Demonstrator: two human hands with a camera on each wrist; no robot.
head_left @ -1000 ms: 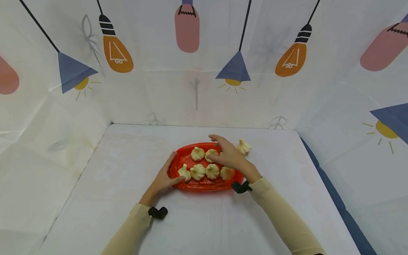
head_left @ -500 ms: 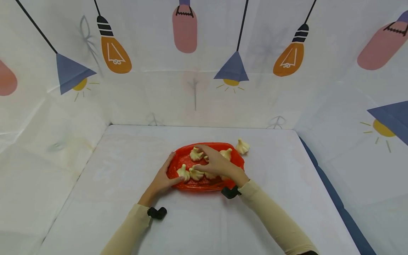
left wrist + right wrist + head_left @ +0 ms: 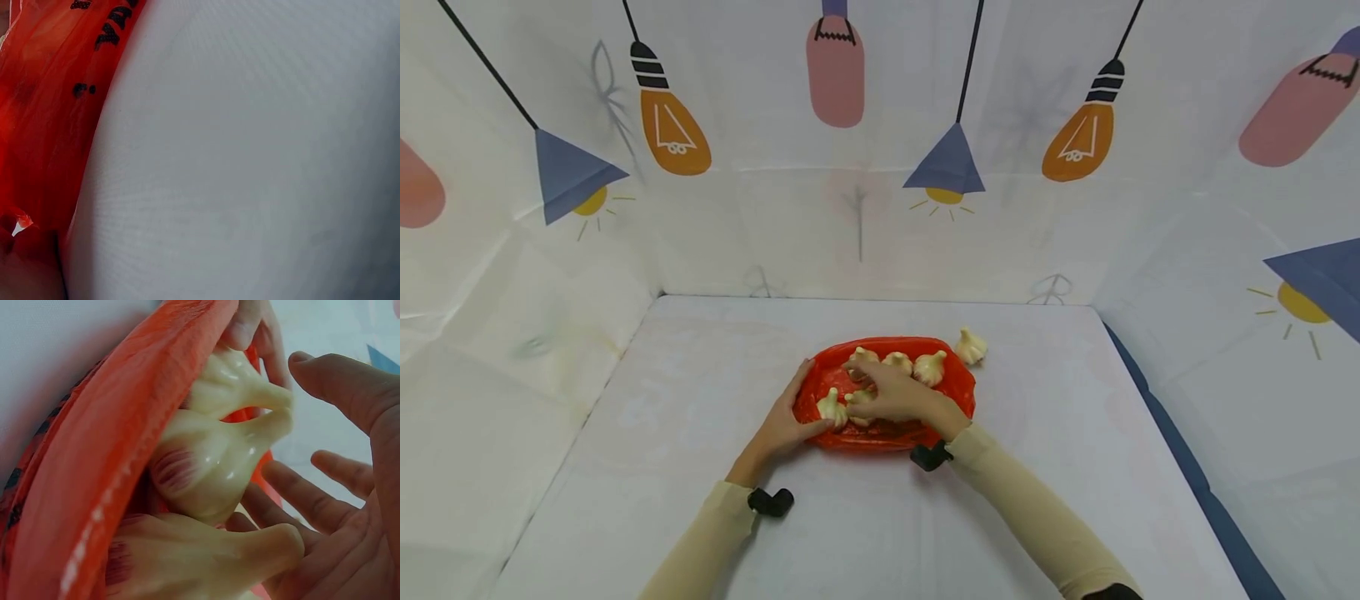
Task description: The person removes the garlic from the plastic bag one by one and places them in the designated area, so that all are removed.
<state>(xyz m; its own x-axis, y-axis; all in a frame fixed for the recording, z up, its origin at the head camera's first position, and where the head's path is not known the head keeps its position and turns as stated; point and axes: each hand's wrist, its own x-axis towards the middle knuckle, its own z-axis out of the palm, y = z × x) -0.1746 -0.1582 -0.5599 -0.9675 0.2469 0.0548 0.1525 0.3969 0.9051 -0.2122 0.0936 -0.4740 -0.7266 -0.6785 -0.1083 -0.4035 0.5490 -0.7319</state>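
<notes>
A red tray (image 3: pixel 958 385) covered in red film sits mid-table and holds several pale pleated dumplings (image 3: pixel 930 367). My left hand (image 3: pixel 790 417) grips the tray's left end, thumb on the front rim beside a dumpling (image 3: pixel 834 406). My right hand (image 3: pixel 861 379) lies over the tray's left half with fingers spread and straight, touching the dumplings under it. The right wrist view shows my open fingers (image 3: pixel 331 381) beside dumplings (image 3: pixel 219 462) against the tray rim (image 3: pixel 125 456). The left wrist view shows only the tray's red film (image 3: pixel 50 125) and the table (image 3: pixel 250 156).
One loose dumpling (image 3: pixel 971 346) lies on the white table (image 3: pixel 700 400) just off the tray's far right corner. Printed fabric walls (image 3: pixel 865 233) close in the table at the back and both sides. A dark blue strip (image 3: pixel 1195 475) runs along the right edge.
My right hand has slid left across the tray, from its far right corner to its left half, uncovering the dumplings at the back right. The left hand has stayed on the tray.
</notes>
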